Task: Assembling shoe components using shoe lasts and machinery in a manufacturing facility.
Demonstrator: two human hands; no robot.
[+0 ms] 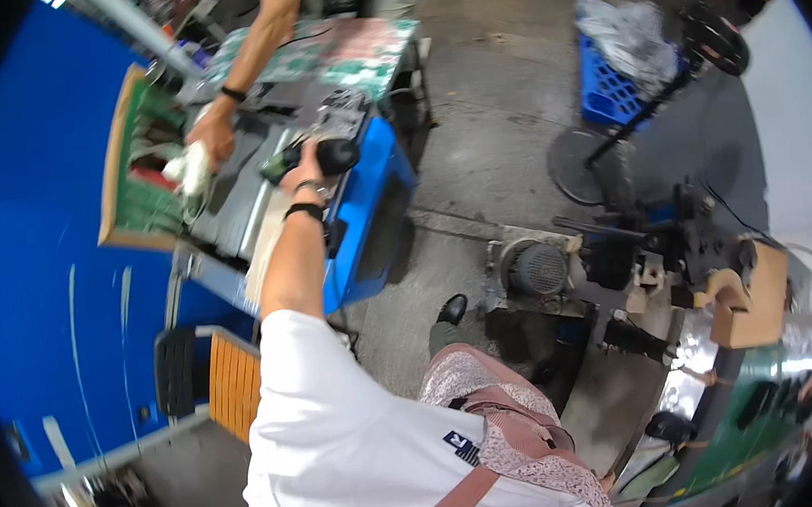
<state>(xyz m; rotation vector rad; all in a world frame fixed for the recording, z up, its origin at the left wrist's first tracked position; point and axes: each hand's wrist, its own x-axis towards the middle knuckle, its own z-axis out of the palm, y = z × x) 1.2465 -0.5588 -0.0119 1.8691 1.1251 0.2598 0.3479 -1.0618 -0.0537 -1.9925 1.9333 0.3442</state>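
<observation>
Head view shows an outstretched hand (307, 168) with fingers clamped on a black power tool (325, 154), steadied over the far blue desk (373, 208), while a co-worker's hand (212, 135) presses a white rag (191, 168) (other own hand unseen).

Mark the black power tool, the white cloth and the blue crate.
black power tool (328, 154), head view, on its dark body.
white cloth (192, 168), head view, mid-bundle.
blue crate (606, 91), head view, on its latticed side wall.
</observation>
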